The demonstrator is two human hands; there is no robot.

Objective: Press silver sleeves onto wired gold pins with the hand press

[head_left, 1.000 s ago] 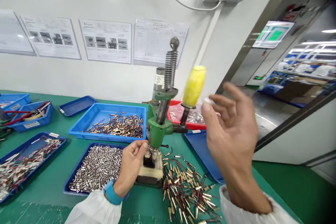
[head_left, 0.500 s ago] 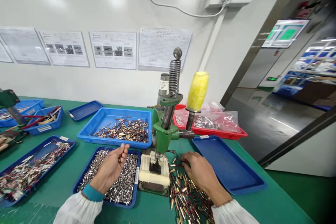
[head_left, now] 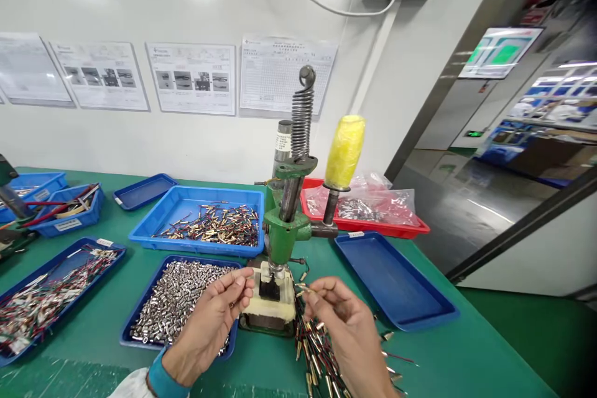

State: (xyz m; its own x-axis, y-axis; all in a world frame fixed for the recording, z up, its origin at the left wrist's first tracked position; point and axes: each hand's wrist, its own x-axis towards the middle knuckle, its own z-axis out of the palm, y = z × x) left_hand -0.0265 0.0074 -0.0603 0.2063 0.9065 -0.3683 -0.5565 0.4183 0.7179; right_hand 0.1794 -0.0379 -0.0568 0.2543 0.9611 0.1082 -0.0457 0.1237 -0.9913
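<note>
Green matting (head_left: 494,348) covers the bench. At the far left, a blue tool bin (head_left: 93,219) stands behind a long blue tray (head_left: 117,254) filled with wired pieces (head_left: 51,298). To the right of the tool bin lies a small dark blue tray (head_left: 144,191). Next, a light blue bin (head_left: 196,247) contains brass-coloured parts (head_left: 224,224) with thin leads. Directly in front of it, a dark blue tray (head_left: 128,337) holds loose metal sleeves (head_left: 175,298). The left hand (head_left: 208,317), with a teal band (head_left: 166,376) at the wrist, is over the right part of the sleeve tray; its thumb and index fingertips are together near the die of the press, and anything between them cannot be made out. The green hand press (head_left: 282,236) stands upright at centre, with 1 exposed coil spring (head_left: 301,124) at its top and a pale base block (head_left: 265,308) below. Right of the base, a pile of wired connectors (head_left: 312,364) lies on the matting. The right hand (head_left: 349,329) is above this pile, thumb and index finger clamped on 1 small connector (head_left: 302,287), its tip directed left toward the die. The yellow press handle (head_left: 345,152) is tilted slightly right. Behind it, a red tray (head_left: 410,229) holds clear plastic bags (head_left: 387,204). A flat blue tray (head_left: 396,280) lies at the right.
</note>
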